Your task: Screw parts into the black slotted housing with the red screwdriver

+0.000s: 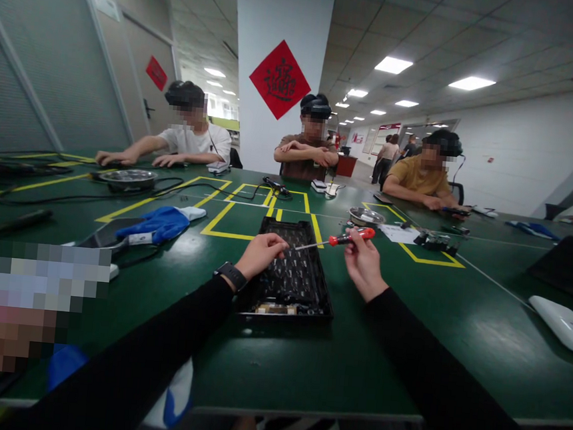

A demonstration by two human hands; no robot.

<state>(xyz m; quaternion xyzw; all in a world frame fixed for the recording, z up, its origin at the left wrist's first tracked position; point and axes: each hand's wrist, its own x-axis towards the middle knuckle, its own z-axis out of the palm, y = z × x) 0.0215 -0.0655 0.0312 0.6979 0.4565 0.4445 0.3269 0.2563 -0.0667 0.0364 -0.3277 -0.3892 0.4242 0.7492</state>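
A black tray (329,304) lies on the green table in front of me, with rows of small parts in it and a tan piece (276,309) at its near end. My right hand (364,262) is closed round the red and black handle of a screwdriver (352,237), right of the tray. Its shaft points left over the tray, the tip close to my left fingers. My left hand (263,256) is above the tray's left side, thumb and fingers pinched together; anything between them is too small to make out.
Blue and white gloves (160,224) lie at the left. Metal bowls (366,217), a white paper (399,233) and black parts (439,242) are beyond, at the right. A white device (564,325) lies far right. Three people sit across the table (404,359).
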